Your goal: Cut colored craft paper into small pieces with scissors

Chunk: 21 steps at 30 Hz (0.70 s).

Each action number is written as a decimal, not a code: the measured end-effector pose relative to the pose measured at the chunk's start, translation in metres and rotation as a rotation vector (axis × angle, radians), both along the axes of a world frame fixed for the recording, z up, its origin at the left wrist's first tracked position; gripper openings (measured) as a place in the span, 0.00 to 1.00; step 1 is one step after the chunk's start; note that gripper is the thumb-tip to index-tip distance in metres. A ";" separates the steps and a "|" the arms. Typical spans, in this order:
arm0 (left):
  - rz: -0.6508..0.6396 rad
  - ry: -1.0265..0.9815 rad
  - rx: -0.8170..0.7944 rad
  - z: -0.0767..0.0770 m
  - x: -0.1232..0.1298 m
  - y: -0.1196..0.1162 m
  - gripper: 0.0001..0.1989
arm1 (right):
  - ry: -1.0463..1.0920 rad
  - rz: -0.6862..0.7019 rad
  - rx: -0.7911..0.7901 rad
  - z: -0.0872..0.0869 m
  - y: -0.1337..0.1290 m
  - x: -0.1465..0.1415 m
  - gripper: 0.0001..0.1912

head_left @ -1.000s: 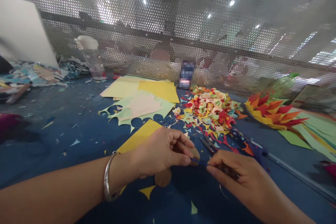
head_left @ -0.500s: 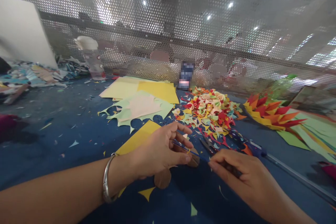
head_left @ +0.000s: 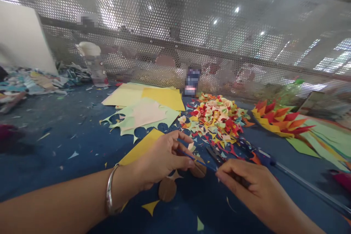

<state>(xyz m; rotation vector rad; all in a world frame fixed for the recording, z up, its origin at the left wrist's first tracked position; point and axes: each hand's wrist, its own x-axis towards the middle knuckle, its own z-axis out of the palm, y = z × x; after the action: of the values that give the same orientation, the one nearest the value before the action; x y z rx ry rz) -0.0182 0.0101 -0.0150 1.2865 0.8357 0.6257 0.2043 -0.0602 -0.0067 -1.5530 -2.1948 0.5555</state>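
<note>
A thin blue strip (head_left: pixel 204 163), perhaps cord or wire, runs between my two hands. My left hand (head_left: pixel 168 155), with a silver bangle at the wrist, has its thumb and fingers closed around the strip's left part. My right hand (head_left: pixel 245 181) pinches the other end between thumb and forefinger. Dark scissor blades (head_left: pixel 215 154) show just beyond the right fingers; whether that hand also holds their handles I cannot tell. One brown disc (head_left: pixel 199 170) is at my left fingertips, partly behind the strip, and another brown disc (head_left: pixel 167 190) lies below the left hand. Yellow paper (head_left: pixel 142 146) is partly under that hand.
Green cut-out paper (head_left: pixel 170 113) and yellow sheets (head_left: pixel 164 97) lie beyond. To their right are a heap of colourful paper scraps (head_left: pixel 219 113), a phone (head_left: pixel 192 80) and a red-orange paper piece (head_left: pixel 281 119). A bottle (head_left: pixel 94 67) stands before the perforated metal screen (head_left: pixel 153 18).
My left fingers have curled in from a more spread pose and closed on the blue strip. The right hand keeps its pinch. The whole view has shifted slightly.
</note>
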 end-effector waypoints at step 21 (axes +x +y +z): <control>0.219 -0.168 -0.074 -0.002 0.001 0.002 0.13 | -0.020 -0.027 -0.031 0.002 0.002 0.006 0.17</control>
<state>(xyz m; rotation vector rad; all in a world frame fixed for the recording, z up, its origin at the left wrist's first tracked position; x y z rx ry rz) -0.0172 0.0125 -0.0165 1.0674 0.8589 0.8568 0.2101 -0.0580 -0.0048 -1.6088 -2.1865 0.5708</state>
